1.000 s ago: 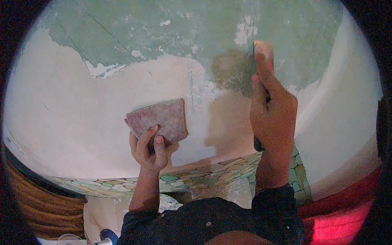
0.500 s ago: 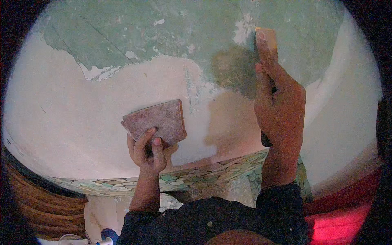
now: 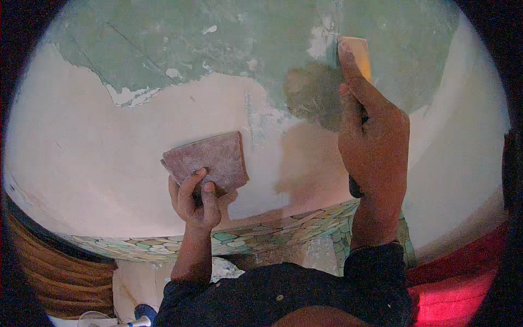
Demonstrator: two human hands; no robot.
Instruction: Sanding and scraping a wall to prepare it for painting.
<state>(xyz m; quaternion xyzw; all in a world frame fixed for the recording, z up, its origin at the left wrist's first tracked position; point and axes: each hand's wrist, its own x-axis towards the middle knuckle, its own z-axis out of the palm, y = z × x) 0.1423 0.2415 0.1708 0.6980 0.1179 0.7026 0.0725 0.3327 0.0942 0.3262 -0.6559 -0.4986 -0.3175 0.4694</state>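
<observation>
My left hand is closed around a reddish-brown, dusty folded piece of sandpaper, its thumb and fingers over the lower edge. It is held in front of the cream part of the wall. Higher and to the right, my right hand grips a small flat orange-yellow piece, with fingers laid along its left side. Whether this is sandpaper or a scraper cannot be made out. The piece is up at the green, patchy part of the wall, beside a pale scuffed strip. A shadow falls left of the hand.
A band of green and cream pebble-pattern tiles runs along the wall's foot. Brown folded cloth hangs at lower left, red cloth at lower right. A clear round container and a blue item are at the bottom left.
The orange-yellow piece has tilted slightly and looks brighter, with my right fingertips shifted a little left on it. My left hand and the sandpaper have barely moved.
</observation>
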